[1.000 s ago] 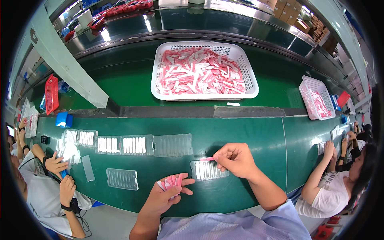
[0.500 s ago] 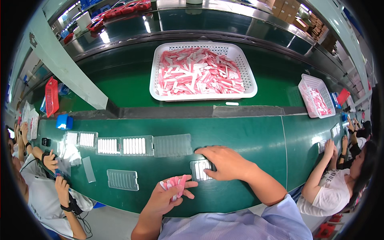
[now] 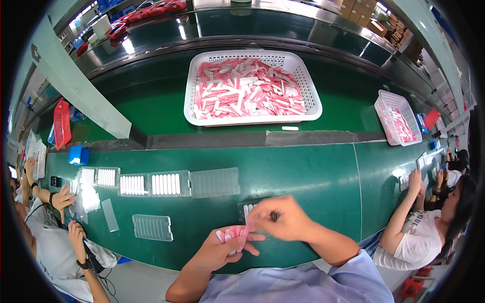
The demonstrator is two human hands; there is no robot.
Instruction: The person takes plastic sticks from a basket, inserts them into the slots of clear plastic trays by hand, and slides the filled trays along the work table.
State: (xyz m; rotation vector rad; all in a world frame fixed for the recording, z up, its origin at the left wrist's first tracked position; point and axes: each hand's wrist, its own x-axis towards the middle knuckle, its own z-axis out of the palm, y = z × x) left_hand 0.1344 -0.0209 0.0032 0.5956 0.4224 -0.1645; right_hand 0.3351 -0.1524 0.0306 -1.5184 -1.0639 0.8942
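My left hand [image 3: 211, 254] is closed round several small pink-and-white plastic sticks [image 3: 231, 233], their ends fanned out. Against it, my right hand [image 3: 287, 218] pinches one pink stick [image 3: 244, 235] at the edge of that bunch. A clear ribbed plastic tray [image 3: 242, 206] with white sticks in it lies just beyond, mostly hidden behind my right hand. Farther left, a row of trays stretches along the table; one tray [image 3: 165, 185] is filled with white sticks, and the clear tray [image 3: 214, 182] at its right end holds none.
A white basket [image 3: 252, 121] heaped with pink-and-white sticks stands beyond the grey ledge [image 3: 212, 140]. One loose white stick [image 3: 290, 128] lies before it. Another clear tray [image 3: 152, 228] rests at left. Co-workers' hands [image 3: 77, 233] are busy on both sides; a smaller basket [image 3: 399, 121] is at right.
My right hand has left the tray and come toward my left hand, now pinching a stick there. The left hand still holds its bunch. The view has shifted slightly.
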